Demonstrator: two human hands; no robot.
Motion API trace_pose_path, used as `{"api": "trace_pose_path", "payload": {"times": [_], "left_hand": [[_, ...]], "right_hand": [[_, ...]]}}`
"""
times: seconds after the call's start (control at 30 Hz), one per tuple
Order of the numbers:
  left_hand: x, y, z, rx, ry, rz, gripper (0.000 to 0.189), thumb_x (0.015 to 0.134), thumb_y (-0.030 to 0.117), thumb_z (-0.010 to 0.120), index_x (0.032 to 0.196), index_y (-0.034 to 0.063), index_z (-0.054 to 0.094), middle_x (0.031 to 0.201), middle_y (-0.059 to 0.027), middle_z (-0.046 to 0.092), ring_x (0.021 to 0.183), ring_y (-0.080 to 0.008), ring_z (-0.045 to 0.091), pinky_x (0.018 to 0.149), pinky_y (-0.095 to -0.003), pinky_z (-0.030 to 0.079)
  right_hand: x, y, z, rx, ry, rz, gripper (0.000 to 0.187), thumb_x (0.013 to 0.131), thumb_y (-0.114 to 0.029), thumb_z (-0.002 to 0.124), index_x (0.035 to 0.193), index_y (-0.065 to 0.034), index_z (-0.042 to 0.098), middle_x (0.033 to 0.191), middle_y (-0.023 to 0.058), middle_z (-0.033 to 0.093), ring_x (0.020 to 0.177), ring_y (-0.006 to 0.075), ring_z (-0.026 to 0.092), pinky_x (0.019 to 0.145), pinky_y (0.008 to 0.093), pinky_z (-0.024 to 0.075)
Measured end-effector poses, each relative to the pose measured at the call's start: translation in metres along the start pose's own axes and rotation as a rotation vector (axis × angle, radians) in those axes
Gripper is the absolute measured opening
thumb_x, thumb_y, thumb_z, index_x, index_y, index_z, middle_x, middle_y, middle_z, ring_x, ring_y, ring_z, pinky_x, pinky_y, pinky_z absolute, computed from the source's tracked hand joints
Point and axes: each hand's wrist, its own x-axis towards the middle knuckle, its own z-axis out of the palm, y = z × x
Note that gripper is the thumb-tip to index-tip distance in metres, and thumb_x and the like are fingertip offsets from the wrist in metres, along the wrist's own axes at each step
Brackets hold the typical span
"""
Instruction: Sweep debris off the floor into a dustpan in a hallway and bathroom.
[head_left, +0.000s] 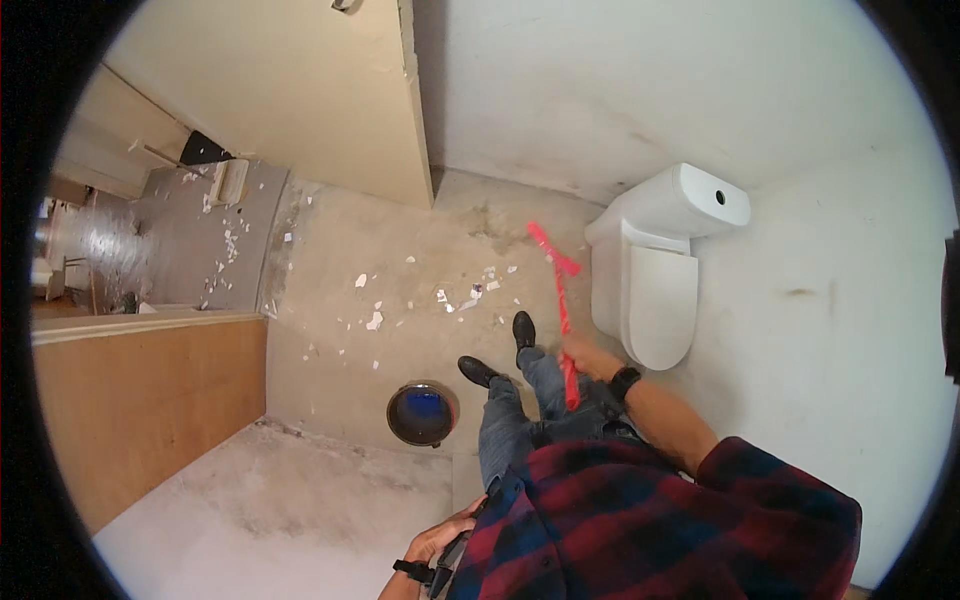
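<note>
My right hand (589, 358) is wrapped round the handle of a red T-shaped tool (564, 300), slightly blurred. Its short crosspiece points away from me, above the floor beside the toilet (664, 300); the exact kind of tool is unclear. Down at my left hip, my left hand (448, 531) lies against a black strap or device (454, 555) at the edge of the plaid shirt. Its fingers are partly hidden, so a grip cannot be made out. Near my feet stands a dark round bucket (420, 442) with something blue inside.
White scraps (375, 321) litter the concrete floor (337, 240). A cream door (330, 97) stands ajar at the upper left. Beyond the doorway are more scraps and a long-handled dustpan (229, 182). A wooden panel (165, 405) borders the left side; a white wall (825, 337) is behind the toilet.
</note>
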Motion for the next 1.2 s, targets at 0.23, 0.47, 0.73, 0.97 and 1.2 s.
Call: {"api": "trace_pose_path", "payload": {"times": [0.23, 0.47, 0.73, 0.97, 1.2], "left_hand": [[0.012, 0.037, -0.01, 0.319, 0.06, -0.018, 0.075, 0.091, 0.044, 0.039, 0.143, 0.004, 0.003, 0.147, -0.0144, 0.014, 0.134, -0.021, 0.018, 0.108, -0.0309, 0.02], [-0.005, 0.084, 0.013, -0.114, 0.285, -0.098, 0.073, 0.091, 0.039, 0.046, 0.142, 0.0006, 0.009, 0.142, -0.0153, 0.027, 0.124, -0.0221, 0.039, 0.1, -0.029, 0.035], [0.015, 0.106, 0.015, 0.082, 0.282, -0.018, 0.067, 0.09, 0.038, 0.045, 0.139, -0.0005, 0.021, 0.139, -0.0175, 0.032, 0.125, -0.0251, 0.037, 0.101, -0.0298, 0.033], [0.033, 0.086, -0.006, 0.386, 0.475, 0.111, 0.061, 0.09, 0.037, 0.043, 0.135, -0.0021, 0.03, 0.137, -0.0224, 0.034, 0.126, -0.0322, 0.036, 0.103, -0.033, 0.031], [0.021, 0.088, 0.015, 0.734, 0.513, 0.13, 0.067, 0.082, 0.046, 0.048, 0.127, -0.0024, 0.042, 0.124, -0.0288, 0.047, 0.12, -0.0386, 0.041, 0.098, -0.0353, 0.036]], "right_hand": [[-0.104, -0.04, 0.026, 0.112, -0.138, 0.163, 0.026, 0.09, -0.015, 0.041, 0.115, -0.0094, 0.046, 0.063, 0.0043, 0.046, 0.043, 0.0141, 0.045, 0.037, 0.0293, 0.0421], [-0.102, -0.018, -0.011, -0.21, 0.167, 0.099, 0.036, 0.09, -0.016, 0.041, 0.126, -0.0109, 0.042, 0.063, 0.0032, 0.046, 0.042, 0.0136, 0.044, 0.036, 0.0284, 0.0407], [-0.006, 0.004, -0.058, -0.084, 0.245, 0.054, 0.031, 0.088, -0.012, 0.035, 0.119, -0.0112, 0.043, 0.062, 0.0042, 0.043, 0.042, 0.0151, 0.043, 0.037, 0.0322, 0.0397], [-0.059, -0.012, 0.002, 0.126, 0.107, 0.182, 0.02, 0.086, -0.011, 0.04, 0.105, -0.0073, 0.045, 0.065, 0.0058, 0.046, 0.043, 0.0164, 0.044, 0.036, 0.0322, 0.0385], [-0.147, -0.053, -0.026, 0.237, -0.079, 0.256, 0.036, 0.091, -0.019, 0.041, 0.126, -0.0135, 0.04, 0.065, 0.0028, 0.046, 0.044, 0.0122, 0.043, 0.04, 0.0301, 0.043]]}}
